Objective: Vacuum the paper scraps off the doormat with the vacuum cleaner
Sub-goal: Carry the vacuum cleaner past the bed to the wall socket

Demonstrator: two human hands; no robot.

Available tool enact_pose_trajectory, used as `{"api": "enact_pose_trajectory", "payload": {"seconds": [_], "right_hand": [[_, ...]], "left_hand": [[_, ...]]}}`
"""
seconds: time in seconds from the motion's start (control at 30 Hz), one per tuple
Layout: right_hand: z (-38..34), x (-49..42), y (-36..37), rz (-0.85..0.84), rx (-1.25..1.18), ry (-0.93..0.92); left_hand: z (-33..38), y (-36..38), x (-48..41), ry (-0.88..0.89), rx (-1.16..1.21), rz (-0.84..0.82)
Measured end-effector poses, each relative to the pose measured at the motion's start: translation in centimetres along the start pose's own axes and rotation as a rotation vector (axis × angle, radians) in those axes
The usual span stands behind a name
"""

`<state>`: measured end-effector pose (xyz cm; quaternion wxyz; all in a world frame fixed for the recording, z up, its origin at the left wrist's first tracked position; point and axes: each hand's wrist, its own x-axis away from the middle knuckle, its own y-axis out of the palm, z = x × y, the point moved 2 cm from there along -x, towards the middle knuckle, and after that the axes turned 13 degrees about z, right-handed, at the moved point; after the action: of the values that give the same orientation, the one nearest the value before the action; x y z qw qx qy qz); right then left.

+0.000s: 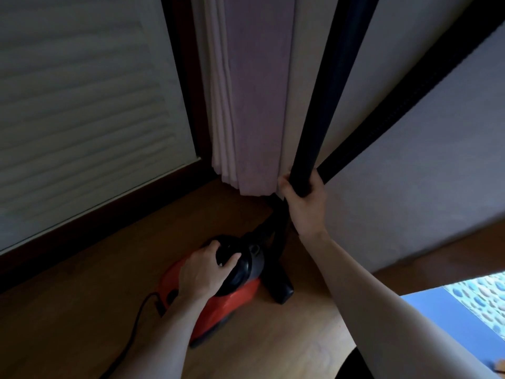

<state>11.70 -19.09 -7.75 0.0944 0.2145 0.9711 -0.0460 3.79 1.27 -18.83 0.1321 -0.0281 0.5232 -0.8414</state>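
Head view is looking down at a red canister vacuum cleaner with a black domed top [235, 291], which is sitting on the light brown wooden floor [287, 343] in a dim corner. Left hand [206, 272] is resting on that black top, its fingers [229, 262] curling round the rounded rim and gripping it. Right hand [304, 203] is reaching just beyond the vacuum cleaner, its fingers wrapping tightly round a black rigid wand tube [332, 105] that is rising upright and leaning against the pale wall [410, 173]. A black ribbed hose [404, 105] is running diagonally up the wall from the same grip. Below the hand, the tube is leading down to a black floor nozzle [284, 291] standing right beside the vacuum cleaner. A black power cord [136, 324] is trailing off the near side of the vacuum cleaner. Behind the vacuum cleaner a pale lilac pleated curtain [246, 105] is hanging, with a white slatted shutter [82, 105] further off beside it. A blue patterned mat [470, 318] is lying well away from the vacuum cleaner, at the frame's edge; paper scraps on it cannot be made out.
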Motion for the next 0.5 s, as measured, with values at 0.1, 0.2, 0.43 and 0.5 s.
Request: {"api": "enact_pose_trajectory", "payload": {"seconds": [0.1,0.2,0.43,0.5], "right_hand": [[0.5,0.1,0.5,-0.014,-0.038,0.018],[0.7,0.1,0.8,-0.058,-0.074,0.044],[0.1,0.6,1.4,-0.121,-0.104,0.029],[0.0,0.7,1.5,-0.142,-0.110,0.014]], "left_hand": [[-0.3,0.2,-0.2,-0.012,-0.029,-0.009],[-0.4,0.2,-0.3,-0.014,-0.002,-0.009],[-0.5,-0.1,-0.5,0.007,0.031,-0.060],[-0.5,0.0,-0.6,0.012,0.053,-0.092]]}}
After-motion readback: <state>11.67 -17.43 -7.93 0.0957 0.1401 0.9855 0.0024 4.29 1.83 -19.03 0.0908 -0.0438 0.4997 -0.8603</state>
